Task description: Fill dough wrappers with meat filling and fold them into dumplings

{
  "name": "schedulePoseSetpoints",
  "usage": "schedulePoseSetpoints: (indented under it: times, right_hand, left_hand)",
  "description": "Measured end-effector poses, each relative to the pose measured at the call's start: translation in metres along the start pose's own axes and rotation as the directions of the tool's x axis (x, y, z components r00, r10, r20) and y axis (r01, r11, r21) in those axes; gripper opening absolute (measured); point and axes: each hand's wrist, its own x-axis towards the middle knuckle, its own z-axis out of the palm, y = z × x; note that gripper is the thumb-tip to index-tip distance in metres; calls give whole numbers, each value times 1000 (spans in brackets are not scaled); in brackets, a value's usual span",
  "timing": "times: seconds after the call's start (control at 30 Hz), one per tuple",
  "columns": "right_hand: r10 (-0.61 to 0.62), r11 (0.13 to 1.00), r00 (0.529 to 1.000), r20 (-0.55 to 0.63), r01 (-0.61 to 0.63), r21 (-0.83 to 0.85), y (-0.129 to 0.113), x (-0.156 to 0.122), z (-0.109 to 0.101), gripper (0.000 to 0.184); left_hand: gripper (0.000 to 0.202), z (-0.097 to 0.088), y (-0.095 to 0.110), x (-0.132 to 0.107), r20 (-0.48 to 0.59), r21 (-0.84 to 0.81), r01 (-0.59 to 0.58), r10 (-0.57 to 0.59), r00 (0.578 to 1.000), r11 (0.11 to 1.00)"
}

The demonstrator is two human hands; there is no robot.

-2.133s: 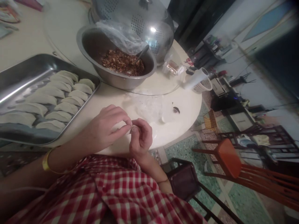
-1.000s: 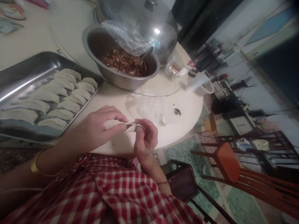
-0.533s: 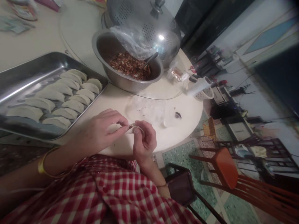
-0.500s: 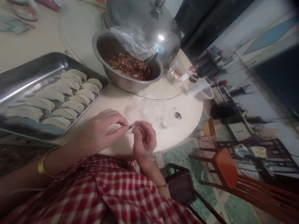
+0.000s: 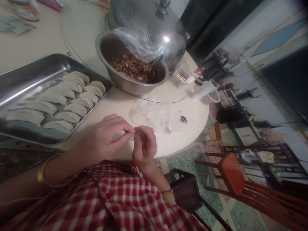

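Observation:
My left hand [image 5: 109, 133] and my right hand [image 5: 145, 144] meet fingertip to fingertip over the near edge of the table. Both are closed in a pinch on a small dumpling [image 5: 137, 136], of which only a pale sliver of dough shows; the fingers hide the rest. Left of them, a metal tray [image 5: 54, 141] holds several folded dumplings [image 5: 81, 102] in rows. Beyond my hands stands a steel bowl [image 5: 134, 88] of reddish-brown chopped filling [image 5: 132, 67], with a utensil handle [image 5: 156, 60] leaning in it and a clear plastic bag [image 5: 137, 45] over its rim.
Behind the bowl is a large perforated metal dome [image 5: 166, 29]. A thin clear plastic sheet [image 5: 156, 114] and a dark scrap [image 5: 183, 119] lie on the round table [image 5: 192, 128]. A white basket [image 5: 211, 97] stands at its right edge. A dark stool [image 5: 186, 192] and orange chair [image 5: 232, 173] are right.
My right hand has shifted slightly left, closing the gap to my left fingertips. Less of the dough shows between them. The tray and bowl have stayed in place.

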Motion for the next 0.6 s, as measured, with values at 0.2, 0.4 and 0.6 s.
schedulePoseSetpoints:
  times: [0.2,0.4,0.6]
  right_hand:
    - [32,999,999,13,-32,-5,2,-7,-2,41]
    - [-9,999,1000,9,9,-50,4,-6,2,42]
    - [-149,966,988,-45,136,-221,6,3,8,46]
  left_hand:
    - [5,2,-4,-3,-22,12,67,-67,998,998]
    - [11,2,-1,3,-6,9,69,-69,998,998]
    - [18,11,-3,10,13,-153,331,-333,943,931]
